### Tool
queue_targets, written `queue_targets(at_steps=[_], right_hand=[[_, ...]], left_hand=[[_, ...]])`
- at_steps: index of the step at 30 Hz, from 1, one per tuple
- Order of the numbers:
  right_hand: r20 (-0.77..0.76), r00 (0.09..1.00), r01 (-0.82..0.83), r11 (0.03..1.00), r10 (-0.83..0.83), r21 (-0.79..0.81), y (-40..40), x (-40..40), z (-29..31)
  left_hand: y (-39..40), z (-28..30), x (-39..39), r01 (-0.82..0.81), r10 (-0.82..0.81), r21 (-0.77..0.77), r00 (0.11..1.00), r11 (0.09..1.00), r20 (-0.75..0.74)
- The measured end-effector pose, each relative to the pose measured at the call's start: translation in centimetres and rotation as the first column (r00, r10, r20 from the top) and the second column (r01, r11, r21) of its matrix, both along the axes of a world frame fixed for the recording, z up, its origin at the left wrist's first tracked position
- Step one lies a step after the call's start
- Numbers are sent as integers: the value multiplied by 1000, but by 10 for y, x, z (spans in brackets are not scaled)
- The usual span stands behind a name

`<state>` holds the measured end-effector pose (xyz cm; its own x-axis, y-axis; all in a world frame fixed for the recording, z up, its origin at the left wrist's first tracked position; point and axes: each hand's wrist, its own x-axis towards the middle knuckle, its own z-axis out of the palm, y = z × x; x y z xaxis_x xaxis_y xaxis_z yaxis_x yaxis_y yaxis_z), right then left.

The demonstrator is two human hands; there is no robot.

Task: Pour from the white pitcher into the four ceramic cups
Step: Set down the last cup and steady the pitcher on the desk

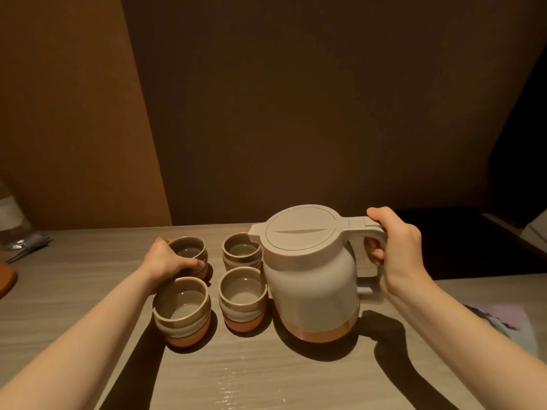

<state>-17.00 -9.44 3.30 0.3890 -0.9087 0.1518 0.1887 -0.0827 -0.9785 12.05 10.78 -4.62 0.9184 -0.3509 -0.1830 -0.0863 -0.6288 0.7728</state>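
The white pitcher (310, 279) stands upright on the table with its lid on and its spout pointing left toward the cups. My right hand (398, 253) grips its handle on the right side. Left of it stand the ceramic cups in a two-by-two group: back left cup (189, 250), back right cup (242, 251), front left cup (182, 309), front right cup (242, 297). All are beige with terracotta bases. My left hand (165, 260) holds the back left cup, thumb along its near side. I cannot tell whether the cups hold liquid.
The pale wood-grain table (266, 374) runs to a dark wall behind. At the far left edge lie a fork-like utensil (29, 247) and an orange object (6, 281). A pinkish paper (500, 318) lies at the right.
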Motion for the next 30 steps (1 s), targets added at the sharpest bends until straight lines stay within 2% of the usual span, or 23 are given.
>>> queue_targets(at_steps=[7,11,17,24,27,30], right_hand=[[2,1000,-7,1000,7,8,4,-4,0],[6,1000,-2,1000,2,7,8,-9,4],[30,999,16,999,-17,42,15,-21,15],[57,997,42,997,-46,59,24,-42,30],[59,997,43,998,-46,54,26,-51,35],[67,996,48,998,-51,51,27,-61,38]], left_hand=[[8,3,-6,80,-83,-71,995,994,-49],[13,11,-10,62,-69,-106,996,992,-62],[14,42,-29,9,11,-174,994,985,109],[-12,86,-86,133,-63,-350,977,927,205],[-23,97,-113,182,-112,-428,977,886,183],[-31,100,-138,185,-173,-526,982,830,73]])
